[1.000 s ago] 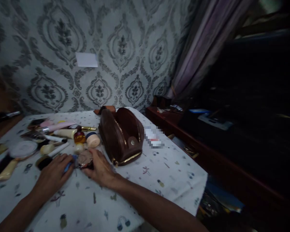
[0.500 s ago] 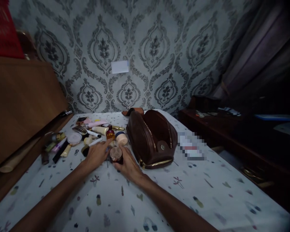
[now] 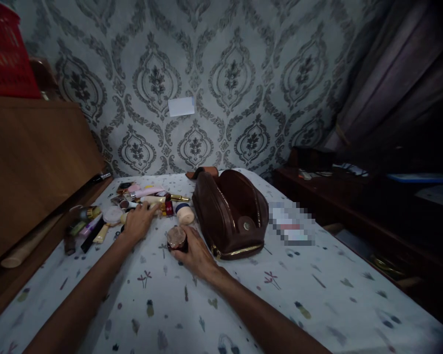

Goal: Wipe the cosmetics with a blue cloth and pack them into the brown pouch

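Note:
My right hand (image 3: 198, 254) is closed around a small round dark jar (image 3: 176, 239) with a pale top, low over the printed cloth. My left hand (image 3: 138, 221) lies over the near edge of a pile of cosmetics, fingers stretched forward; its fingertips reach a cream tube (image 3: 152, 199) and come close to a small red and amber bottle (image 3: 167, 208). A cream jar with a dark blue lid (image 3: 185, 214) stands just beyond my right hand. To the right sits a brown leather pouch (image 3: 227, 216), unzipped, its mouth gaping.
More cosmetics lie at the left, among them a round pale compact (image 3: 112, 215), a black tube (image 3: 92, 239) and a pink tube (image 3: 147, 191). A wooden box (image 3: 33, 157) borders the left side. A brown leather piece (image 3: 206, 171) rests behind the pouch.
My left hand has moved left, away from the dark jar and onto the pile. The red and amber bottle now appears tipped onto its side. My right hand keeps its hold.

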Demonstrator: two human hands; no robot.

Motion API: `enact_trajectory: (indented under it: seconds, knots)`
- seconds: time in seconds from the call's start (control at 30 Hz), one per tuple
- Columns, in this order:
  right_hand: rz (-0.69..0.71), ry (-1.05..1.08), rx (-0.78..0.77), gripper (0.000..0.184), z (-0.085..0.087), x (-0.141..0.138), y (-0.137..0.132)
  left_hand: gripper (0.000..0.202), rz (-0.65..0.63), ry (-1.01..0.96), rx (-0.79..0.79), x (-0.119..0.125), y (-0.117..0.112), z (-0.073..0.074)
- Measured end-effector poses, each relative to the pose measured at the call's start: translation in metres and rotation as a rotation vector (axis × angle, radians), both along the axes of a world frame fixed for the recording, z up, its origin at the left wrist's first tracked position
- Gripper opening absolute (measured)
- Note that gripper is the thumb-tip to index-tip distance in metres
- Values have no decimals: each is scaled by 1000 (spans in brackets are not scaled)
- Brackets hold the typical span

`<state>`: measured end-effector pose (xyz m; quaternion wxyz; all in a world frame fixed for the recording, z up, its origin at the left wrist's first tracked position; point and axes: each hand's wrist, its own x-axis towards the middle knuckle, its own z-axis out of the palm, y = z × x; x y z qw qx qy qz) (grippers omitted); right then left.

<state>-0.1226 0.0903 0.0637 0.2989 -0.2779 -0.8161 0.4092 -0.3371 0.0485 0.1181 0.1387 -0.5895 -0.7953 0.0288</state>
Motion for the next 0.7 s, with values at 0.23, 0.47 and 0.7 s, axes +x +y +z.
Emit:
enact_trajectory:
  seconds: [0.23,0.47,0.7]
  knots:
    - [6,18,19,63,1,0,0,56,-138,-27,41,21,3,0]
    - [7,73,55,56,1,-1,1,49,-565,45,30,33,25,-6]
    - [-7,49,50,58,1,-1,0,47,-439,105,51,38,52,-20]
